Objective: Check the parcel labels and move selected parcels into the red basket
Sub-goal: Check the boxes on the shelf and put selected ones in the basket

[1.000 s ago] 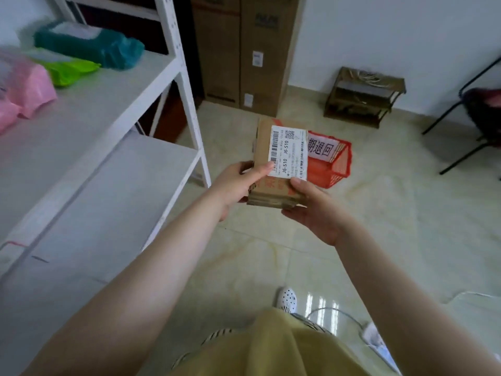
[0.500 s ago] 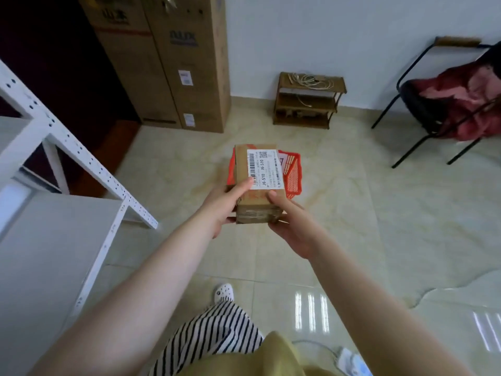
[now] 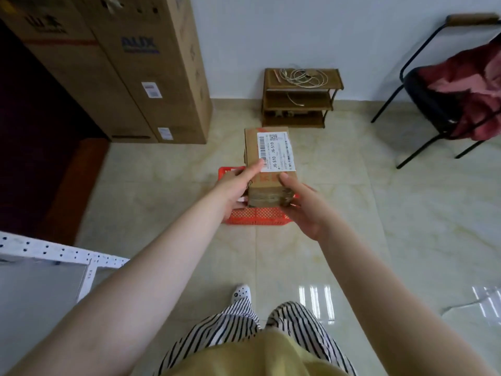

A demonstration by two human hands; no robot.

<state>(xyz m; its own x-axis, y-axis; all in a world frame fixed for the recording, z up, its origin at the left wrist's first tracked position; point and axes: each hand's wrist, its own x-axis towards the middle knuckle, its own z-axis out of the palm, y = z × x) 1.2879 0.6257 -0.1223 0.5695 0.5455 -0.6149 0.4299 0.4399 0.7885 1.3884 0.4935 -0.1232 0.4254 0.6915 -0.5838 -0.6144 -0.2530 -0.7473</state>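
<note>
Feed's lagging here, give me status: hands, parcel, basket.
Both hands, left and right, grip the parcel. Label faces up, reads J6-S10. Red basket directly beneath. Nothing in the way.

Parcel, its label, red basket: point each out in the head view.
parcel (image 3: 267, 189): head view, bare cardboard below the label.
label (image 3: 278, 150): head view, middle of the white sticker.
red basket (image 3: 257, 215): head view, near mesh wall.

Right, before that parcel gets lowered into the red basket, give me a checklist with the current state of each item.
1. Parcel held by both hands: ok, left hand and right hand grip it.
2. Label facing up, readable: ok, J6-S10.
3. Parcel over the red basket: ok.
4. Room inside basket: cannot tell, parcel hides it.
5. Floor around basket free of obstacles: ok.
</note>
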